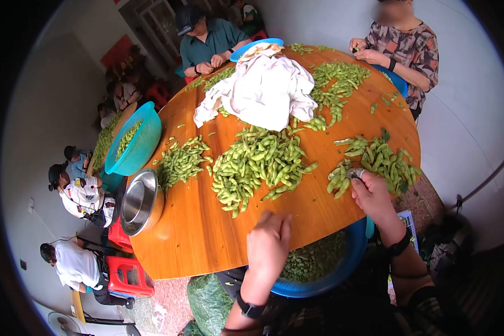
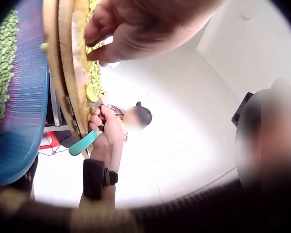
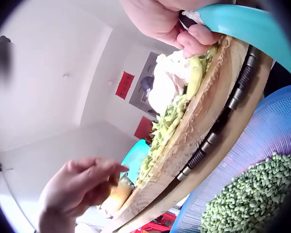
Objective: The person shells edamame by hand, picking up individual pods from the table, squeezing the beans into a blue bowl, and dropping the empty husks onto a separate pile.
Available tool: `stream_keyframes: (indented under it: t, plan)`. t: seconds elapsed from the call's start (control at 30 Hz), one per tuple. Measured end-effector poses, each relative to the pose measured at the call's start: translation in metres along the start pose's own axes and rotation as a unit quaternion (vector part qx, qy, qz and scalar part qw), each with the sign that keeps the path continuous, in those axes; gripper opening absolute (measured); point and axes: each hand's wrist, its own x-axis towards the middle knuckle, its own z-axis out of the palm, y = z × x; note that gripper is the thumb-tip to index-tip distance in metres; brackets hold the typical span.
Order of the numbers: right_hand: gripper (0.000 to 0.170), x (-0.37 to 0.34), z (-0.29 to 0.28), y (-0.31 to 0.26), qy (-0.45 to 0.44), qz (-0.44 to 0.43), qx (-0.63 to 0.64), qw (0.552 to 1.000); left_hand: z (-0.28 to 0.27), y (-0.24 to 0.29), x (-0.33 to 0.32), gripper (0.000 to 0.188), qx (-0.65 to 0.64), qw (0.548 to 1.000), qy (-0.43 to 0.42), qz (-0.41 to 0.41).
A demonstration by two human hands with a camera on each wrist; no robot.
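Note:
Above the table's near edge is my left hand (image 1: 268,245), its fingers bent and nothing visible between them. In the left wrist view its thumb and fingers stand apart. The large pile of green soybean pods (image 1: 257,162) lies just beyond it. On the right, my right hand (image 1: 371,196) grips a tool with a curved teal handle (image 3: 242,23); the tool's kind does not show clearly. A silvery piece (image 1: 355,173) sticks out at the fingertips, beside a smaller heap of pods (image 1: 383,159). Below the edge stands a blue basin (image 1: 307,288) of shelled green beans (image 1: 318,260).
A white cloth (image 1: 269,92) lies mid-table. Metal bowls (image 1: 140,203) and a teal basin (image 1: 133,140) stand at the left, near another pod heap (image 1: 183,161). Two people (image 1: 215,42) sit across the round wooden table (image 1: 185,235). A red stool (image 1: 127,276) stands left on the floor.

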Motion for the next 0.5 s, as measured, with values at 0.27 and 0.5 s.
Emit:
stream_keyframes:
  t: [0.27,0.5]
  plan:
    - [0.014,-0.003,-0.005,0.002,-0.034,-0.062,-0.052,0.996,0.059,-0.031,0.092,0.014,0.148,0.982,0.099,0.061]
    - [0.012,-0.026,0.025,-0.046,-0.178,0.054,0.104,0.977,0.035,-0.015,0.04,0.02,-0.374,0.924,-0.027,-0.071]
